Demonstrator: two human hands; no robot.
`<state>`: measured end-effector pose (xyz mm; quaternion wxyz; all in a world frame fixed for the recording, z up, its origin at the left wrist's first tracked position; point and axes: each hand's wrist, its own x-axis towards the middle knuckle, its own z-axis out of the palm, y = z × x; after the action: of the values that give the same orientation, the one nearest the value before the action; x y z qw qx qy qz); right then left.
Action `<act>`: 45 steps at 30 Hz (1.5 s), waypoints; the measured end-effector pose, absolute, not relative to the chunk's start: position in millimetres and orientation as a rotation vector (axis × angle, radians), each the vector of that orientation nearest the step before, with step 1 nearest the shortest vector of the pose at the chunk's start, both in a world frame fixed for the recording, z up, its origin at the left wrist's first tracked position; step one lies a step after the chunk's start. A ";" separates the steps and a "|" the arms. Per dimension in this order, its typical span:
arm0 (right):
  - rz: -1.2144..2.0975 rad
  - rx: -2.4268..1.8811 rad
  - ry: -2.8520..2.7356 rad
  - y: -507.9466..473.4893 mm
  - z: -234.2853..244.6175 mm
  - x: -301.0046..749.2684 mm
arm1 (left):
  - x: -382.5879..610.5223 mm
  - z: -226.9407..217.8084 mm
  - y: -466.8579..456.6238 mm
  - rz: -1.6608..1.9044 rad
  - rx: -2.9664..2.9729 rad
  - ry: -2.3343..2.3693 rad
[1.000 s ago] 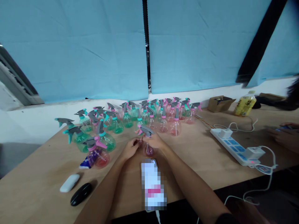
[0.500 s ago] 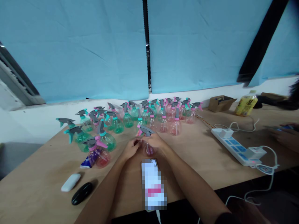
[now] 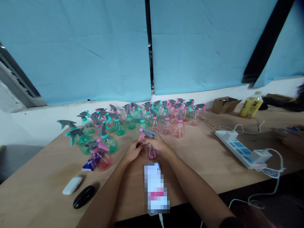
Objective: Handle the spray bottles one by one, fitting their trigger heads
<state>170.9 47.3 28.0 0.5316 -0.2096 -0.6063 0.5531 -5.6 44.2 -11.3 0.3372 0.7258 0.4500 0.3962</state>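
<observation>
A small pink spray bottle (image 3: 150, 152) with a grey trigger head (image 3: 147, 133) stands on the wooden table (image 3: 201, 158) in front of me. My right hand (image 3: 158, 143) is wrapped round its neck just under the head. My left hand (image 3: 133, 151) has its fingers curled against the bottle's left side. A phone (image 3: 156, 186) lies flat between my forearms, just below the bottle.
Several green and pink spray bottles (image 3: 133, 120) crowd the table behind my hands. A white case (image 3: 72, 185) and a black case (image 3: 83, 196) lie at the left front. A power strip (image 3: 242, 148) with cables, a cardboard box (image 3: 224, 104) and a yellow drink bottle (image 3: 251, 104) are at the right. Another person's hand (image 3: 289, 137) rests at the far right.
None of note: both hands stay on the pink bottle; the view shifts only slightly.
</observation>
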 end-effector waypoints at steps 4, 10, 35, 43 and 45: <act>1.273 -0.474 -1.497 41.5 36.6 172.2 | -5.1 -11.9 44.5 1.052 1.889 1.145; 1.268 -0.491 -1.482 39.8 40.0 170.5 | -4.2 -9.6 43.1 1.036 1.886 1.162; 0.892 -0.597 -1.525 31.5 32.4 171.0 | -5.0 -13.0 46.3 1.099 1.858 1.112; 0.563 -0.721 -1.513 21.5 8.7 159.7 | -6.4 -5.0 39.5 1.424 1.639 1.273; 0.507 -0.787 -1.523 25.9 -0.5 155.5 | -5.6 -0.7 33.3 1.571 1.583 1.277</act>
<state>155.5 25.9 -0.5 0.6263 -0.3431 -0.6642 0.2211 -5.6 33.3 -0.7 0.2820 0.5911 0.4767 0.5864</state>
